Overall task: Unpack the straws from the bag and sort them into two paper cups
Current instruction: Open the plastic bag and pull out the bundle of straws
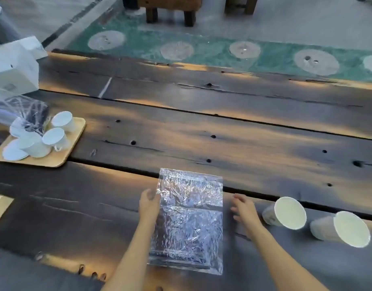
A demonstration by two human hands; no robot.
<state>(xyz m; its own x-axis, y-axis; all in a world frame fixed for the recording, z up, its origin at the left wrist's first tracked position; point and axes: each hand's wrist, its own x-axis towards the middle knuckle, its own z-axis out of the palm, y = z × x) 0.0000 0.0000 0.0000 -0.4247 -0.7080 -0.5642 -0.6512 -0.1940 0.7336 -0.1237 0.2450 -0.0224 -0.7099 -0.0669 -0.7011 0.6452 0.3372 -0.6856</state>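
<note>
Near the lower middle of the dark plank table [201,127], a crinkled clear plastic bag [189,219] is lying flat, dark straws showing faintly through it. At its 9 o'clock edge the left hand [148,203] is pinching the plastic. At its 3 o'clock the right hand [243,208] is hovering beside it, fingers loose, grasping nothing. Further toward 3 o'clock, two paper cups [290,213] [351,228] are standing empty, side by side.

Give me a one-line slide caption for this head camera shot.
Left hand grips the clear bag flat on the wooden table; right hand hovers open beside two paper cups.
</note>
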